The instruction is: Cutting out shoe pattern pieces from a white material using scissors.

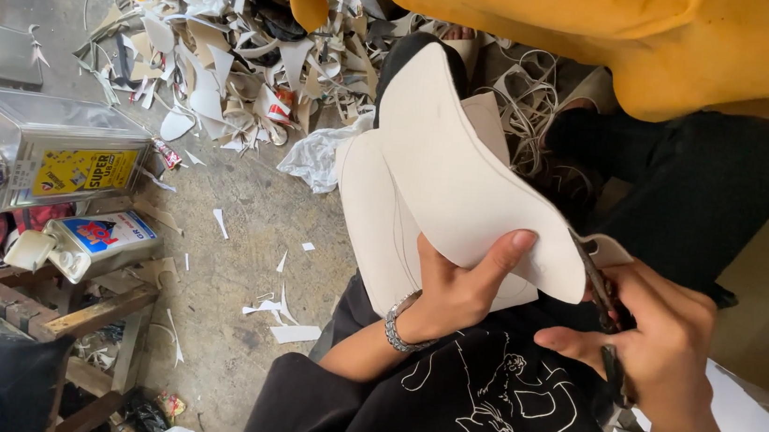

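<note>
**Scissors at the edge of a pale sheet**

The left hand grips a curved, cream-coloured sheet of stiff material, thumb pressed on its upper face and the other fingers hidden beneath it. A metal bracelet circles that wrist. The sheet arches up and away from the hand, with a second pale layer lying just behind it.

The right hand is closed around the handles of dark scissors, fingers curled through the loops. The blades meet the sheet's lower right edge, just beside the left thumb's tip; how far they are parted cannot be told.

Below both hands lies a black garment with a white line drawing. Above the right hand hangs a yellow cloth over dark trousers.

Beyond the left hand, a heap of pale offcuts covers the concrete floor, with smaller scraps nearer the wrist. Farther to the left stand a rectangular metal tin and a smaller can on its side, near a rough wooden frame.
</note>
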